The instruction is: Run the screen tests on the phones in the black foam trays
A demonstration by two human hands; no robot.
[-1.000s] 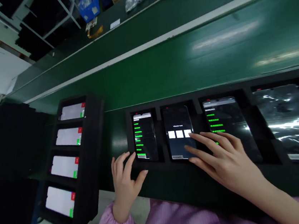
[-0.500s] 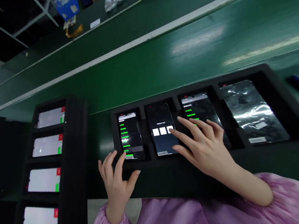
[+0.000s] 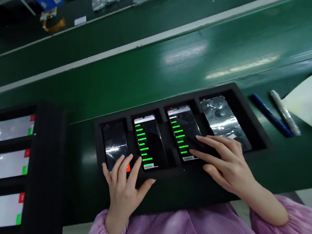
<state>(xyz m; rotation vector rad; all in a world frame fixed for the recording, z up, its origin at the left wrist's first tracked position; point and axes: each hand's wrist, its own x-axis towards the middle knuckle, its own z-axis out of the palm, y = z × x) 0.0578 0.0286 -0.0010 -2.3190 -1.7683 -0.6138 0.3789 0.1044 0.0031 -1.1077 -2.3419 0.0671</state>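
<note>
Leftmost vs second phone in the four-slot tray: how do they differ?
The leftmost phone shows small white text and an orange patch; the second phone shows a list of green lines. The left hand hides part of the leftmost phone's lower end, while the second phone's list is almost fully visible. Both lie screen-up in the black tray.

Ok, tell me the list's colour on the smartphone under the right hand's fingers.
Green, below a white top line, on that smartphone; clearest in the head view.

- Four rectangular glass-faced phones (image 3: 184,128) in one long black tray (image 3: 165,171)
- Slim blue pen (image 3: 271,116) just right of it
- Black compartmented tray (image 3: 39,183) off left
</note>
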